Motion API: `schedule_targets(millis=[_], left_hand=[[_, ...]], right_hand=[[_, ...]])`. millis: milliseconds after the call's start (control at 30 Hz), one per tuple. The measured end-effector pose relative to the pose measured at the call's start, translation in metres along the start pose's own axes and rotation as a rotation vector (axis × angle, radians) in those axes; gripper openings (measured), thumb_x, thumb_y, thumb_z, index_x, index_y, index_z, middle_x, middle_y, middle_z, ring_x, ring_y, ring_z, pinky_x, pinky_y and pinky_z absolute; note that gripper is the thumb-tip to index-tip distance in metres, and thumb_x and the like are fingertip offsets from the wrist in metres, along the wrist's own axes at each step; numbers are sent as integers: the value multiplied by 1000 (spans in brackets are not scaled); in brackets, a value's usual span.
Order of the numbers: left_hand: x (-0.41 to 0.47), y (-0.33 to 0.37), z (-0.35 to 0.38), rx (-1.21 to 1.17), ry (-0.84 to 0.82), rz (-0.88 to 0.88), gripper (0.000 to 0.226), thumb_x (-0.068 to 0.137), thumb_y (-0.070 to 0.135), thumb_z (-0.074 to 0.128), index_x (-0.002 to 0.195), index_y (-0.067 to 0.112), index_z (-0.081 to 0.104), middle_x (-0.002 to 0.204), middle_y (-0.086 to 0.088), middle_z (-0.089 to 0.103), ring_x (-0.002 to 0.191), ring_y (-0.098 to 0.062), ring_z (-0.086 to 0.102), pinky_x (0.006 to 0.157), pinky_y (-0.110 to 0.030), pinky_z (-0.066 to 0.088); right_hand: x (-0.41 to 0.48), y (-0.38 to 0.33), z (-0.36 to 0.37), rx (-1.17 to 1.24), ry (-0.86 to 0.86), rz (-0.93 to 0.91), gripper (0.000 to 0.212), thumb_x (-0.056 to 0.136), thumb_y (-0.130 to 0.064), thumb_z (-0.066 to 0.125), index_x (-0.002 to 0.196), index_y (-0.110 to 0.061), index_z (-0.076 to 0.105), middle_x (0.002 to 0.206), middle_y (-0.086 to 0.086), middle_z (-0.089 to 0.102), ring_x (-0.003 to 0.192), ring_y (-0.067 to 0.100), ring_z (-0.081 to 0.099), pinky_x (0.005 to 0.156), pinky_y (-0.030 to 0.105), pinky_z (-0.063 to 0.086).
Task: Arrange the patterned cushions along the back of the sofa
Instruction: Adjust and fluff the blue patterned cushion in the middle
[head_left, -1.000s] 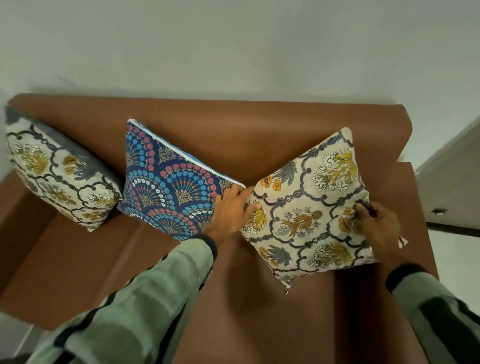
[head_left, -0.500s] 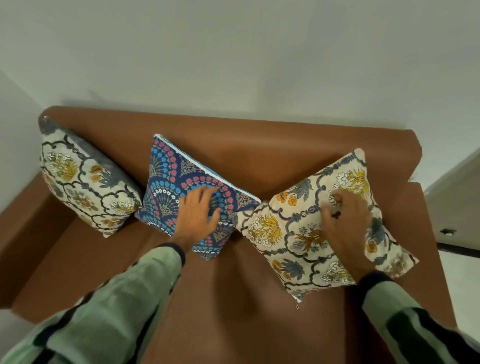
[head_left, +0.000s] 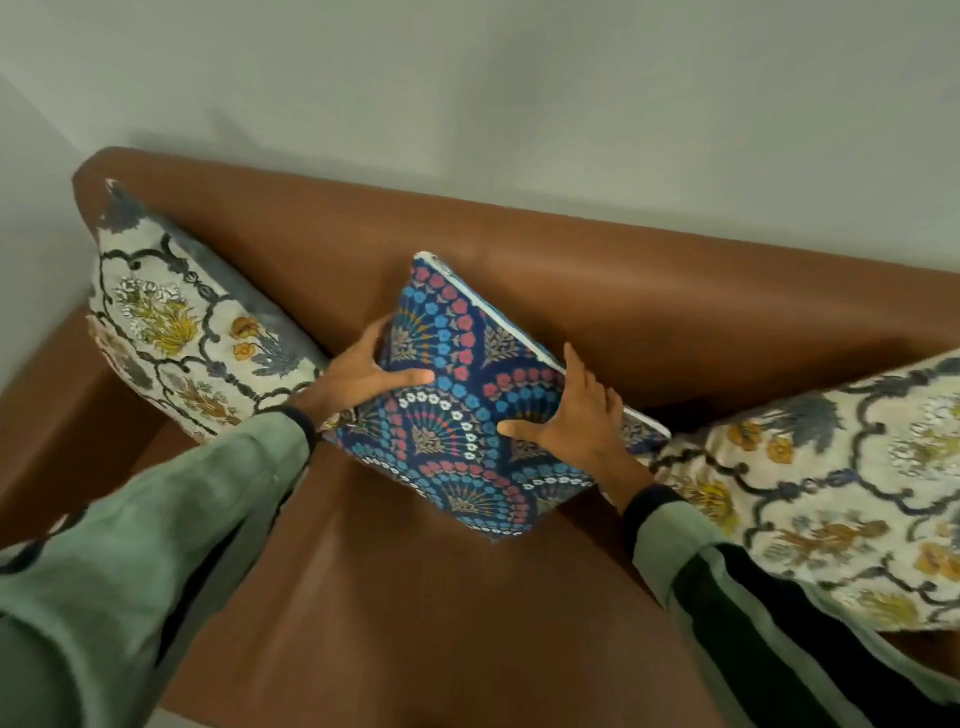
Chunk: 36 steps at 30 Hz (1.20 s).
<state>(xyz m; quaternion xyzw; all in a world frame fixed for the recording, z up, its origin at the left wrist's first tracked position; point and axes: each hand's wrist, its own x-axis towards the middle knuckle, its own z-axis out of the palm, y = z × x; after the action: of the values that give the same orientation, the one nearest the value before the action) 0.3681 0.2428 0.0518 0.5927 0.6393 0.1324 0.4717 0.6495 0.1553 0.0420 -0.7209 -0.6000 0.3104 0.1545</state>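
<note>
Both your hands are on the blue fan-pattern cushion, mid-sofa, standing on a corner like a diamond, top corner leaning on the brown backrest, bottom corner on the seat. Your left hand grips its left edge: thumb pressed flat across the front, fingers wrapped round the edge, tips hidden behind. Your right hand clamps the right edge the same way, thumb on the front face, fingers spread over the white-piped top edge. Left cream floral cushion leans in the backrest's left corner, just beside your left wrist; can't tell if it touches the blue one. Right cream floral cushion sits at the right, partly cut off by frame, its near corner behind your right wrist. Green sleeves with dark stripes cover both arms.
</note>
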Motion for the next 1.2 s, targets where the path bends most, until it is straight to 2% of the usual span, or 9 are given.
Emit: schedule_targets(millis=[67, 167, 333, 467, 633, 733, 867, 1000, 1200], left_hand=[[-4, 0, 15, -12, 3, 52, 88, 47, 74, 87, 122, 61, 42, 129, 15, 65, 115, -13, 65, 102, -48, 52], [-23, 1, 33, -46, 94, 199, 81, 54, 78, 79, 123, 49, 49, 125, 15, 66, 115, -8, 62, 103, -46, 51], [-42, 11, 36, -24, 167, 265, 98, 55, 90, 62, 133, 33, 49, 130, 2, 63, 127, -23, 55, 107, -56, 43], [-49, 25, 40, -86, 192, 268, 88, 53, 94, 61, 124, 43, 48, 126, 4, 63, 124, -24, 56, 105, -56, 44], [-55, 58, 45, -233, 199, 269, 104, 50, 89, 68, 133, 27, 53, 128, 2, 65, 123, -22, 60, 104, -53, 48], [-58, 88, 42, -133, 280, 330, 100, 51, 91, 64, 133, 35, 49, 129, 7, 63, 126, -21, 56, 109, -55, 42], [-62, 130, 24, 80, 399, 469, 86, 51, 98, 54, 115, 41, 53, 113, 10, 66, 116, -19, 60, 103, -55, 44], [-56, 144, 28, 343, 278, 485, 91, 51, 100, 52, 119, 38, 54, 112, 7, 63, 116, -21, 56, 102, -53, 40], [-19, 99, 73, 570, 157, 400, 102, 59, 97, 47, 135, 29, 49, 119, -2, 56, 119, -27, 48, 99, -49, 32]], right_hand=[[4, -12, 16, -49, 47, 65, 120, 55, -80, 68, 147, -20, 22, 148, 13, 36, 139, 36, 30, 115, 60, 14], [-7, -30, 31, 11, 217, 116, 102, 53, -86, 62, 123, -15, 42, 125, 9, 51, 126, 34, 42, 111, 57, 21], [-32, -56, 33, 137, 379, 106, 82, 51, -89, 52, 91, -20, 36, 89, -1, 46, 99, 29, 50, 97, 49, 26], [-42, -58, 18, 132, 456, 92, 80, 53, -86, 61, 91, -21, 37, 88, -2, 46, 89, 18, 39, 92, 44, 26], [-39, -62, -31, 100, 458, 28, 82, 52, -82, 68, 94, -16, 42, 93, 3, 52, 95, 25, 48, 87, 41, 29], [-41, -68, -64, 120, 492, 34, 81, 50, -79, 71, 94, -17, 42, 94, 3, 59, 96, 26, 55, 90, 50, 37], [-55, -71, -84, 298, 511, 62, 84, 46, -86, 66, 94, -22, 38, 96, -3, 60, 96, 22, 58, 89, 52, 44], [-75, -56, -58, 626, 449, 170, 87, 49, -79, 71, 105, -19, 40, 101, -8, 60, 96, 18, 65, 76, 36, 57], [-63, -17, 4, 758, 349, 376, 94, 47, -79, 71, 112, -17, 42, 114, 6, 58, 104, 26, 62, 90, 51, 53]])
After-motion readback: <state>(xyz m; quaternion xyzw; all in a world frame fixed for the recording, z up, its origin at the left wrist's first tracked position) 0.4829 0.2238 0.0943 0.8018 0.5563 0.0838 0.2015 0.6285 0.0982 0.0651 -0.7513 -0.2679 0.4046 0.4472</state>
